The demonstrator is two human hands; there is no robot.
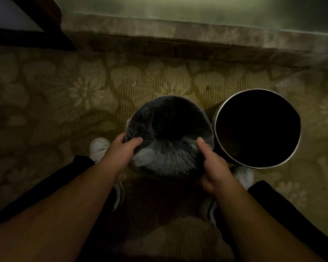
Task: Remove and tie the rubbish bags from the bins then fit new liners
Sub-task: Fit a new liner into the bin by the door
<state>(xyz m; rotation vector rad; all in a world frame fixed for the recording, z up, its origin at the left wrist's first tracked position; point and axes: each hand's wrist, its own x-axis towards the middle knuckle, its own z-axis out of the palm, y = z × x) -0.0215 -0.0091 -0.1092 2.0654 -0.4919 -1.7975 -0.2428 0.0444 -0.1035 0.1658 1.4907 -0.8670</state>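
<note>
Grey liner [159, 159] is fitted in the left bin [129, 123], upright on the carpet [64, 110], mouth upward. Its near rim is gripped by the left hand [119, 150] and the right hand [214, 167]. Beside it the right bin [224, 148] is unlined, its inside too dark to read.

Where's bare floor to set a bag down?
Open carpet lies left of the lined bin, and a strip runs between the skirting and both it and the bare bin. Crowded: the bins nearly touch; left hand, right hand and white shoes fill the near side.
</note>
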